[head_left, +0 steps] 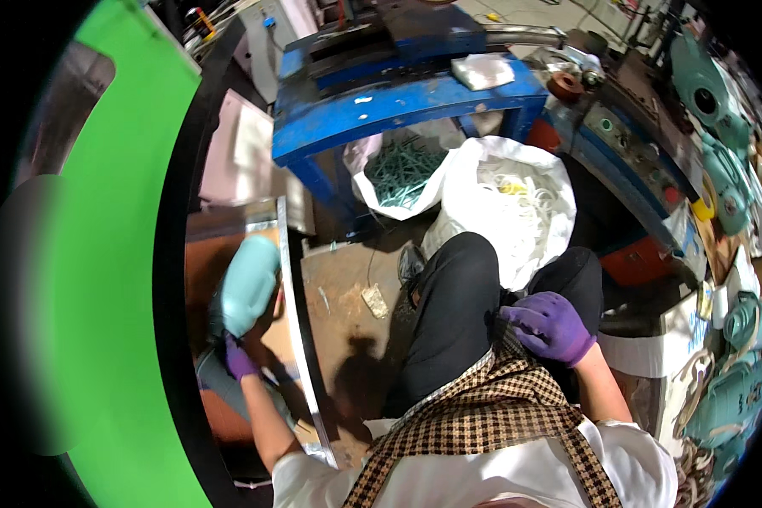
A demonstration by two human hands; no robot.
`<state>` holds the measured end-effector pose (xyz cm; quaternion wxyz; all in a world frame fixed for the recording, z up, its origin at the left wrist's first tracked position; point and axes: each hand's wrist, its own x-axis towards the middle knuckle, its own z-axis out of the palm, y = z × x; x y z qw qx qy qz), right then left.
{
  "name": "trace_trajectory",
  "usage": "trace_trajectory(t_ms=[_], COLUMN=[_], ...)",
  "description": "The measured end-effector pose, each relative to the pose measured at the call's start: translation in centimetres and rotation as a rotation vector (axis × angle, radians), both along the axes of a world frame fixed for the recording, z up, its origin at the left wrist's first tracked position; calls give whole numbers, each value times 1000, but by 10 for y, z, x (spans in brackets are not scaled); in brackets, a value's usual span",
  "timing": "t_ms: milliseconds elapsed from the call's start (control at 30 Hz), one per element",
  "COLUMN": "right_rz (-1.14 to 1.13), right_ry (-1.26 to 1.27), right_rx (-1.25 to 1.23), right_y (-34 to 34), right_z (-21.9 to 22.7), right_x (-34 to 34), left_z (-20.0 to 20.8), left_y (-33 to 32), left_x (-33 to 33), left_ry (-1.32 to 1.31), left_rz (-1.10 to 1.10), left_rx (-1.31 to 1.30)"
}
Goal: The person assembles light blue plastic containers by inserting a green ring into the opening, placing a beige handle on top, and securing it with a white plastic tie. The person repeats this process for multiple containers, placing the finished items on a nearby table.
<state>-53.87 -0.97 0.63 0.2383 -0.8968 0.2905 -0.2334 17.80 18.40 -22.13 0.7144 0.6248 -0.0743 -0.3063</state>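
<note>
My left hand [240,359], in a purple glove, reaches into an open box [285,254] at my left. Its fingers close round the dark lower end of a teal moulded plastic housing [250,279], rounded like a bottle; the fingertips are mostly hidden. Below the hand lies a grey rounded piece [220,378] in the same box. My right hand [552,326], also purple-gloved, rests on my right thigh beside the checked apron [466,402]. Its fingers are loosely stretched, with nothing seen in them.
A blue metal bench [356,127] stands ahead. Below it sit a white sack of teal strips [402,173] and a white sack of pale scraps [521,216]. Several teal housings [728,398] are piled at the right. A bright green panel [118,279] borders the left.
</note>
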Motion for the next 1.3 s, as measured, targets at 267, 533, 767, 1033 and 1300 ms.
trace_trajectory(t_ms=[267, 533, 767, 1033, 1300], right_rz=[117, 197, -2, -87, -150], right_ry=[-47, -87, -219, -100, 70], right_rx=[-47, -54, -184, -308, -48], right_y=[1, 10, -8, 11, 25], right_z=[-21, -25, 6, 4, -38], right_x=[19, 31, 34, 96, 96], left_z=[156, 113, 267, 251, 221], left_y=[-79, -174, -188, -179, -174], left_x=[-102, -162, -282, -432, -460], left_ry=[-1115, -1643, -1873, -1583, -1659], left_rz=[-707, -37, -561, -621, -636], left_rx=[282, 454, -1, -470, -377])
